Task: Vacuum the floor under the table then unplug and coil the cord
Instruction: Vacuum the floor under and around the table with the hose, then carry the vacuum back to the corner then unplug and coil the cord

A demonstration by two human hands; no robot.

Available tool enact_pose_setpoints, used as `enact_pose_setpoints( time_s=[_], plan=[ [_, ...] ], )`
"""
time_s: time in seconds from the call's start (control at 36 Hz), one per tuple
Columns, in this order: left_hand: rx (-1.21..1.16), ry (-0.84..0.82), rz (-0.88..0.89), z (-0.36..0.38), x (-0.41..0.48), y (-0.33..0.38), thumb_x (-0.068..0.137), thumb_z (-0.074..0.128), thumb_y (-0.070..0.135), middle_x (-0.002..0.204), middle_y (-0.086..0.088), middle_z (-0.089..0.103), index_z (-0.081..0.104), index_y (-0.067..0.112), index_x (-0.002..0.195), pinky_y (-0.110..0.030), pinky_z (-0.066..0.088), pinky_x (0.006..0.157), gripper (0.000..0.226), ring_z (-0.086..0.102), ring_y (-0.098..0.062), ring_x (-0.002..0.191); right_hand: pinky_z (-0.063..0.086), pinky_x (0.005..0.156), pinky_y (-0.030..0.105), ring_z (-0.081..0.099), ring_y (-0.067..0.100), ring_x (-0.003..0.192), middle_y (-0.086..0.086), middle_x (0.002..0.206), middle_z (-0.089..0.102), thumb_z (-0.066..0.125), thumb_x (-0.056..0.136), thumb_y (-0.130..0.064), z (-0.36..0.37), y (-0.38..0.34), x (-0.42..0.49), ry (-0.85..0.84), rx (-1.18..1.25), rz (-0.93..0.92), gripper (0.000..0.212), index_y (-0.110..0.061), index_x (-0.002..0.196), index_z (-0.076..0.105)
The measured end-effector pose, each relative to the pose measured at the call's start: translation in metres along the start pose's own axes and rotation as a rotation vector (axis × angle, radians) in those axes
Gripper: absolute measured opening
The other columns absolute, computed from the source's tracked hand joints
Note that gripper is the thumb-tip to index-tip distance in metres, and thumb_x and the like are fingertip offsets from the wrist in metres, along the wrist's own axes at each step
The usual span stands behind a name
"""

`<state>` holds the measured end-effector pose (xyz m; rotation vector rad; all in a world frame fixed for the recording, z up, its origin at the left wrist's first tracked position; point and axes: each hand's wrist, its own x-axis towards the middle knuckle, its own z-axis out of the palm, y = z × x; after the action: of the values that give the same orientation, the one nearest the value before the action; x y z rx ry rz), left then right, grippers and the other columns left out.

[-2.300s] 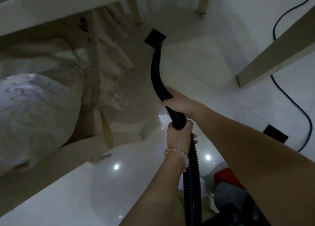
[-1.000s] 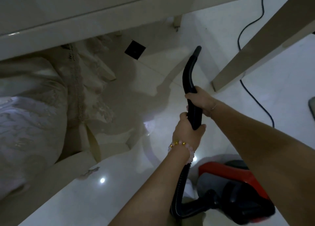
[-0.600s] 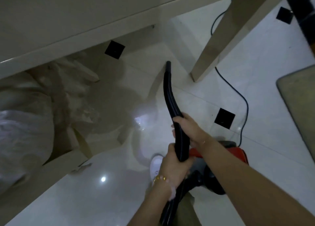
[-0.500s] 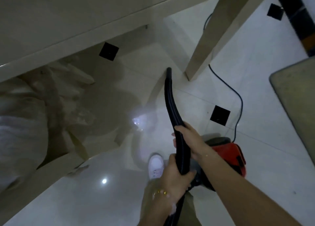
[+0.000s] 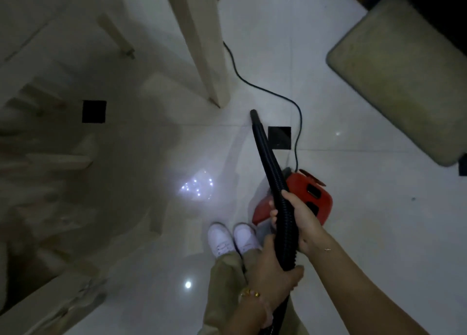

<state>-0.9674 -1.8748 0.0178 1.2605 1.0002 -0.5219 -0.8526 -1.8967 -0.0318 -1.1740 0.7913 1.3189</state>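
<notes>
Hose (image 5: 265,155) gripped by left hand (image 5: 268,266) and right hand (image 5: 303,221), vacuum (image 5: 313,193) partly hidden (cord (image 5: 252,84) cut off above)

One red vacuum cleaner (image 5: 300,183), one black hose (image 5: 268,162), one cord (image 5: 300,122), two white shoes (image 5: 220,238), one beige mat (image 5: 399,76).

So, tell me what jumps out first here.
The red vacuum body on the pale glossy floor, right of centre, draws the eye first. The black hose crosses in front of it, gripped by the right hand higher up and the left hand lower down. Next, the black cord snakes from the vacuum past the table leg, and white shoes stand just left of the vacuum.
</notes>
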Motion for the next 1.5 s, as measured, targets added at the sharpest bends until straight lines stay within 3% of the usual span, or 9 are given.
enact_pose_setpoints(
  time_s=[0.22, 0.39, 0.47, 0.61, 0.78, 0.92, 1.03, 1.31, 1.5],
  plan=[
    [0.073, -0.075, 0.082, 0.031, 0.029, 0.023, 0.07, 0.068, 0.026, 0.113, 0.0, 0.064, 0.041, 0.023, 0.132, -0.04, 0.055, 0.088, 0.068, 0.064, -0.016, 0.101, 0.05, 0.046, 0.021, 0.055, 0.009, 0.046, 0.005, 0.067, 0.059, 0.063, 0.09, -0.022, -0.039, -0.038, -0.007, 0.157, 0.028, -0.277, 0.014, -0.009, 0.092, 0.062],
    [0.165, -0.236, 0.009, 0.072, 0.055, 0.026, 0.082, 0.067, 0.026, 0.105, 0.0, 0.059, 0.043, 0.022, 0.116, -0.012, 0.049, 0.066, 0.041, 0.057, -0.005, 0.08, 0.051, 0.048, 0.022, 0.054, 0.014, 0.055, 0.006, 0.072, 0.059, 0.066, 0.087, -0.014, -0.095, -0.057, -0.003, 0.224, -0.046, -0.322, 0.007, -0.014, 0.092, 0.06],
    [0.117, -0.309, -0.027, 0.096, 0.073, 0.028, 0.085, 0.064, 0.038, 0.098, 0.004, 0.06, 0.05, 0.016, 0.117, -0.017, 0.049, 0.07, 0.04, 0.059, -0.009, 0.084, 0.051, 0.046, 0.02, 0.054, 0.013, 0.054, 0.006, 0.074, 0.059, 0.063, 0.089, -0.015, -0.128, -0.063, 0.003, 0.257, -0.068, -0.309, 0.007, -0.011, 0.092, 0.059],
    [-0.07, 0.008, -0.028, 0.113, 0.132, 0.025, 0.095, 0.051, 0.029, 0.073, -0.004, 0.058, 0.055, 0.019, 0.08, -0.021, 0.048, 0.056, 0.018, 0.055, -0.016, 0.062, 0.05, 0.047, 0.021, 0.053, 0.013, 0.054, 0.006, 0.072, 0.057, 0.06, 0.091, -0.019, -0.187, -0.08, 0.019, 0.265, 0.09, -0.278, 0.016, -0.004, 0.096, 0.057],
    [0.629, 0.117, 0.206, 0.109, 0.204, 0.016, 0.09, 0.055, 0.03, 0.116, -0.01, 0.062, 0.057, 0.011, 0.122, -0.027, 0.044, 0.089, 0.037, 0.058, -0.025, 0.106, 0.049, 0.045, 0.02, 0.052, 0.01, 0.048, 0.006, 0.072, 0.054, 0.057, 0.093, -0.019, -0.229, -0.083, 0.034, 0.231, 0.231, -0.246, 0.012, -0.008, 0.096, 0.054],
    [1.043, -0.069, 0.265, 0.11, 0.251, 0.017, 0.09, 0.049, 0.051, 0.159, -0.008, 0.016, 0.016, 0.01, 0.151, -0.032, 0.013, 0.12, 0.08, 0.015, -0.022, 0.146, 0.048, 0.045, 0.019, 0.052, 0.009, 0.047, 0.004, 0.072, 0.054, 0.057, 0.093, -0.021, -0.242, -0.073, 0.042, 0.19, 0.325, -0.23, 0.013, -0.01, 0.099, 0.055],
    [1.274, -0.227, 0.186, 0.12, 0.274, 0.022, 0.087, 0.04, 0.063, 0.161, -0.007, -0.009, -0.006, 0.008, 0.15, -0.036, -0.002, 0.119, 0.095, -0.006, -0.019, 0.149, 0.049, 0.045, 0.019, 0.054, 0.008, 0.047, 0.004, 0.073, 0.056, 0.058, 0.092, -0.022, -0.25, -0.059, 0.046, 0.19, 0.35, -0.214, 0.016, -0.009, 0.102, 0.056],
    [1.701, -0.357, 0.042, 0.134, 0.286, 0.05, 0.088, 0.04, 0.06, 0.159, -0.017, -0.01, -0.006, 0.0, 0.149, -0.038, 0.01, 0.119, 0.097, 0.003, -0.028, 0.148, 0.049, 0.045, 0.018, 0.053, 0.008, 0.048, 0.004, 0.073, 0.056, 0.059, 0.092, -0.022, -0.263, -0.057, 0.052, 0.222, 0.469, -0.205, 0.016, -0.01, 0.102, 0.056],
    [1.451, -0.33, 0.025, 0.129, 0.28, 0.047, 0.088, 0.051, 0.05, 0.16, -0.011, -0.011, -0.006, 0.005, 0.15, -0.039, 0.008, 0.121, 0.095, -0.003, -0.024, 0.149, 0.049, 0.046, 0.02, 0.054, 0.008, 0.049, 0.004, 0.075, 0.058, 0.06, 0.091, -0.022, -0.256, -0.065, 0.043, 0.219, 0.421, -0.258, 0.016, -0.01, 0.101, 0.057]
  ],
)
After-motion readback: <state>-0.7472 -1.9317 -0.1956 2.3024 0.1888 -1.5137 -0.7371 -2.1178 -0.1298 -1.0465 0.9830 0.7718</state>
